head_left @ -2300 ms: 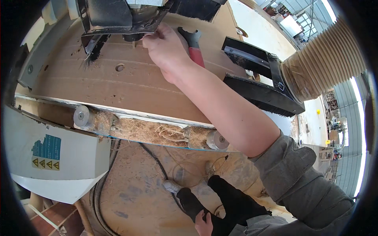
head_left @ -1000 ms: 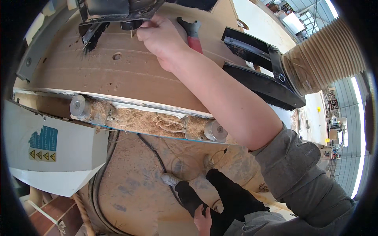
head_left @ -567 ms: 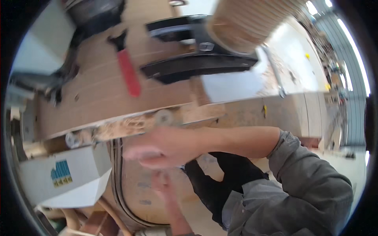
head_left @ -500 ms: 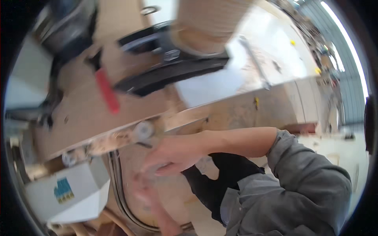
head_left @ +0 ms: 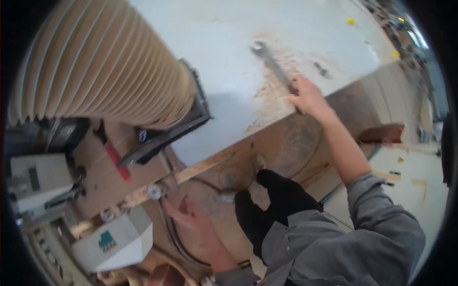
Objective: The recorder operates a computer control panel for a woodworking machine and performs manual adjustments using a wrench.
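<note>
My right hand [head_left: 309,97] is closed round the handle of a grey open-ended wrench [head_left: 274,66], which lies on the white tabletop [head_left: 229,52] among wood shavings. The wrench's jaw points away from me, and the handle's end shows below my fingers near the table's front edge. Lower down on the left, my left hand [head_left: 188,217] hangs in front of the bench edge, close to a round metal knob [head_left: 154,191]. Its thumb and fingers are apart, somewhat blurred, and nothing shows in them.
A wide ribbed hose [head_left: 114,66] with a black hood [head_left: 164,138] fills the upper left. Beside it lies a red-handled tool [head_left: 116,159]. A white box [head_left: 112,243] sits below the bench edge. A small dark metal piece [head_left: 322,70] lies right of the wrench.
My right hand has gone from beside my left hand up and right to the table and taken hold of the wrench. The view has shifted, with the hose now larger on the left.
</note>
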Motion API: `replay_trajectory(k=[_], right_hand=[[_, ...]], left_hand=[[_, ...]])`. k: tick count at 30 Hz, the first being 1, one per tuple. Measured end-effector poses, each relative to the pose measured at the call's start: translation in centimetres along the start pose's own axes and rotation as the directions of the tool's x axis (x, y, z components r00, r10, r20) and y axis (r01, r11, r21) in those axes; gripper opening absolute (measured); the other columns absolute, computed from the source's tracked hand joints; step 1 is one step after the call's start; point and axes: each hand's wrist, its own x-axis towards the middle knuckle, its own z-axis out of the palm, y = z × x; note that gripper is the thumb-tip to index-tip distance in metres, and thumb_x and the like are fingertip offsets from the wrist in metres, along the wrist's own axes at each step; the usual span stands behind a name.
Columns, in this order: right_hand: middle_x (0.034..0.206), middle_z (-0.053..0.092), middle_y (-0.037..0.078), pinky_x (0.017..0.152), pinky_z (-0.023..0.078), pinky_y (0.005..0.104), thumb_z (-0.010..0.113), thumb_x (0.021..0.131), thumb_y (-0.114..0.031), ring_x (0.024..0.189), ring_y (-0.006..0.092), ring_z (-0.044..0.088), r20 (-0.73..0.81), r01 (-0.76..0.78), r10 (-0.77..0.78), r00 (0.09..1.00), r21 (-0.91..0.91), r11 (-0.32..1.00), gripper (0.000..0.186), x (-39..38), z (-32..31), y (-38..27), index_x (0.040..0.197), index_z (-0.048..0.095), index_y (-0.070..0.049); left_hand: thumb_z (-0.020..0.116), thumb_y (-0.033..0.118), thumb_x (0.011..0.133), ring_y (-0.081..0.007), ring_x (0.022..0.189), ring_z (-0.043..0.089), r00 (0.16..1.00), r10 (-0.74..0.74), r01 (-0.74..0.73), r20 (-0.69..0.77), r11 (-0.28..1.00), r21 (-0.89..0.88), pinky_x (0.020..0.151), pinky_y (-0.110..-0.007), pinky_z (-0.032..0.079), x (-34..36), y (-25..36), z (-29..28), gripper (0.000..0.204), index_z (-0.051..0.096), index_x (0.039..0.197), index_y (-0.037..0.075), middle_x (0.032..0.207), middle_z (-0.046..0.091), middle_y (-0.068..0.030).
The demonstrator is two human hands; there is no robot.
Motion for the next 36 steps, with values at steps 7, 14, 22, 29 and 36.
replay_trajectory(k=[7,14,22,29,36], right_hand=[[0.070,0.055,0.000,0.056,0.039,0.0246,0.057,0.083,-0.012,0.060,0.0106,0.046,0.414,-0.206,-0.061,0.908,0.571,0.795,0.010,0.1,-2.1,-0.1,0.080,0.056,-0.004],[0.066,0.061,0.009,0.050,0.044,0.0368,0.070,0.080,-0.013,0.051,0.0283,0.054,0.411,0.287,-0.706,0.576,0.707,0.646,0.013,-18.9,4.7,-14.8,0.081,0.060,-0.005],[0.076,0.066,0.017,0.054,0.050,0.0446,0.060,0.091,-0.028,0.058,0.0374,0.061,0.333,0.345,-0.883,0.331,0.828,0.441,0.025,-25.7,14.4,-37.4,0.097,0.056,-0.004],[0.087,0.066,0.013,0.060,0.055,0.0395,0.064,0.082,-0.010,0.071,0.0283,0.068,0.092,0.383,-0.696,0.712,0.780,0.495,0.012,-17.0,18.2,-45.8,0.089,0.061,0.000],[0.093,0.065,0.018,0.070,0.056,0.0384,0.064,0.081,-0.008,0.081,0.0316,0.066,-0.282,0.436,-0.360,0.889,0.759,0.483,0.016,-11.6,22.1,-52.5,0.093,0.066,0.002]], left_hand=[[0.062,0.012,0.096,-0.0250,0.101,0.063,0.980,-0.029,0.064,0.196,0.982,-0.179,0.086,-0.033,0.051,-3.0,4.0,0.7,0.053,0.042,0.143,-0.002,0.139,0.047,-0.0205],[0.049,0.019,0.102,-0.0290,0.104,0.063,0.829,0.089,0.133,0.553,0.927,-0.350,0.095,-0.036,0.047,-0.4,6.2,-5.4,0.034,0.056,0.125,-0.005,0.127,0.059,-0.0214],[0.041,0.024,0.105,-0.0285,0.091,0.063,0.823,-0.377,0.519,0.425,0.802,-0.294,0.088,-0.037,0.046,8.5,-2.2,-19.0,0.028,0.057,0.090,0.005,0.080,0.064,-0.0107],[0.040,0.028,0.108,-0.0170,0.046,0.050,0.777,-0.360,0.535,0.516,0.810,-0.241,0.057,-0.026,0.045,19.7,-7.8,-24.1,0.031,0.055,0.089,0.009,0.064,0.055,-0.0039],[0.038,0.034,0.110,-0.0064,0.040,0.044,0.722,-0.281,0.569,0.632,0.761,-0.311,0.049,-0.023,0.038,22.7,-9.3,-22.8,0.034,0.056,0.093,0.011,0.060,0.049,0.0020]])
